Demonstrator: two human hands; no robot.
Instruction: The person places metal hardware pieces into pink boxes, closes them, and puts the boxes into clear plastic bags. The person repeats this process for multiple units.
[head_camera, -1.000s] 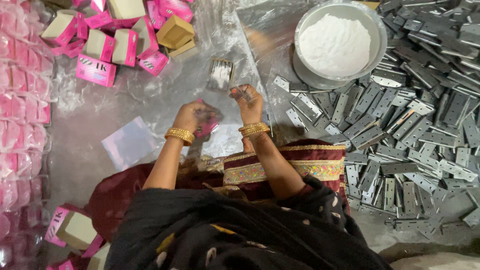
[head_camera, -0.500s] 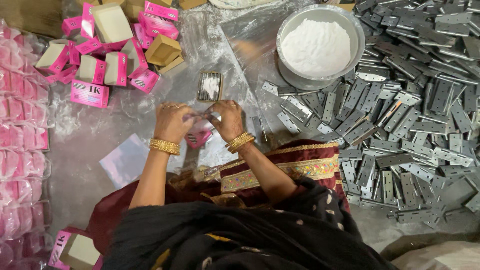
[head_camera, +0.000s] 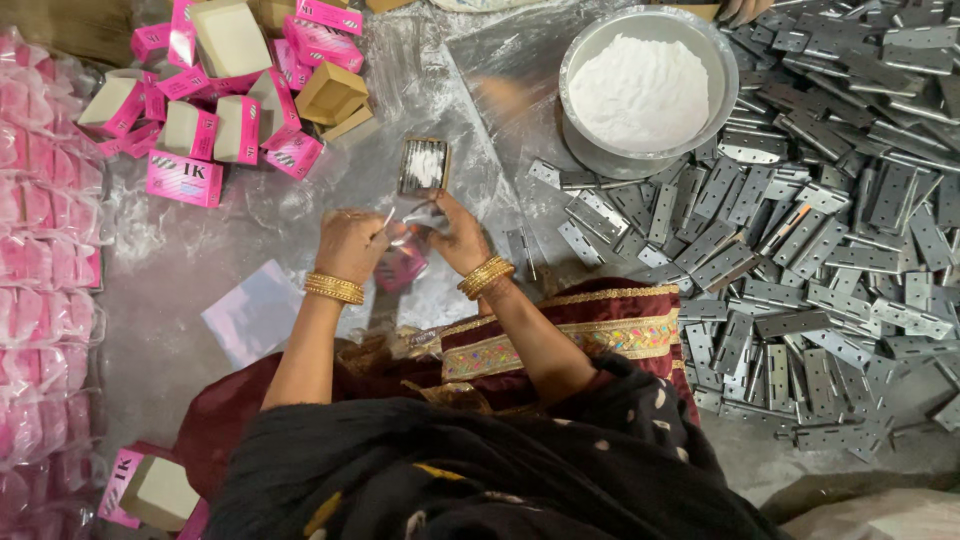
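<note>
My left hand (head_camera: 350, 243) and right hand (head_camera: 458, 232) pinch a pink packet (head_camera: 402, 262) open between them, close above the small tray (head_camera: 423, 165) for reach.

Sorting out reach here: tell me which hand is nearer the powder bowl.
Right. The right hand lies below and left of the powder bowl, apart from it; the left hand is farther left, across a pink packet both hold.
</note>
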